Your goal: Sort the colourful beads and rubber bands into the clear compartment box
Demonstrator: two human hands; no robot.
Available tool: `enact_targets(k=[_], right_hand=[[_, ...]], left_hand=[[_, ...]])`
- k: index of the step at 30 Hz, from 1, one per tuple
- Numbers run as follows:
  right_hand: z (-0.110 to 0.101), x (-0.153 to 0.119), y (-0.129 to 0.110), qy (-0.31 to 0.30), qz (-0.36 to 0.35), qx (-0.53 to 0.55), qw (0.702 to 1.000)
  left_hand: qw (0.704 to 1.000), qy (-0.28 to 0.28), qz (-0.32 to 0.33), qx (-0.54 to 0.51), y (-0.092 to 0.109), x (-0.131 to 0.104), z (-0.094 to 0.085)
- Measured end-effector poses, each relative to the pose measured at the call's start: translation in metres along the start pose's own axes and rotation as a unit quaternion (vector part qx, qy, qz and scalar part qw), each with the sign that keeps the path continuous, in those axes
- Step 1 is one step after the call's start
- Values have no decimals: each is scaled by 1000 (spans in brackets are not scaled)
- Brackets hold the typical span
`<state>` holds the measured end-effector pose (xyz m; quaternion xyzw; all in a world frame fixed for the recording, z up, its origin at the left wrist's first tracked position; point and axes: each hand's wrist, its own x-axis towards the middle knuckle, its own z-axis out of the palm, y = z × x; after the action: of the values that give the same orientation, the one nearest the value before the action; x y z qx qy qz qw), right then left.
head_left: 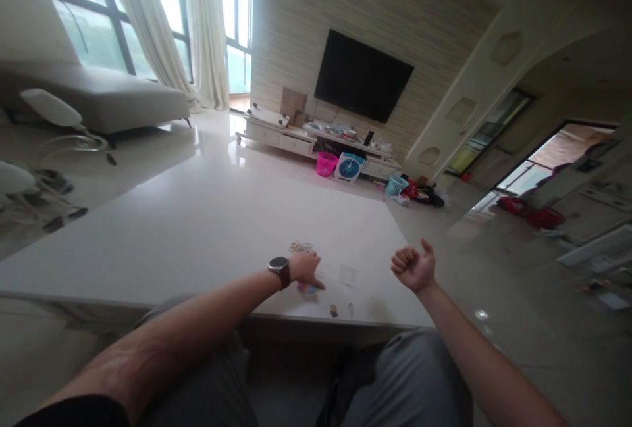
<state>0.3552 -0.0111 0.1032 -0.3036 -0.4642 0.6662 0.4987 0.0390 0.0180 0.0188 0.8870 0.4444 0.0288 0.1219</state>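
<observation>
left hand (305, 268) at a small colourful item (309, 291), right hand (413, 268) raised
left fingers wide of the thumb, contact unclear; right fingers curled in, thumb up. the item lies near the surface's (222, 223) front edge, left of a clear square piece (348, 276).

A small multicoloured item (309, 291), too blurred to identify, lay on the white tabletop (222, 223) near its edge, by the thumb of the left hand (303, 266).
</observation>
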Motion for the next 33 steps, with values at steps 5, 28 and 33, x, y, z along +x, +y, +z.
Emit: enact_targets(k=[5,28,33], right_hand=[[33,30,-35,-38,76,-316,945],[53,80,65,-339,139,-569,736],[67,67,51,-368,146,-530,750]], left_hand=[[997,59,-32,-44,-47,10,-56],[986,47,-56,-147,-102,14,-2],[988,34,-65,-138,-99,14,-4]])
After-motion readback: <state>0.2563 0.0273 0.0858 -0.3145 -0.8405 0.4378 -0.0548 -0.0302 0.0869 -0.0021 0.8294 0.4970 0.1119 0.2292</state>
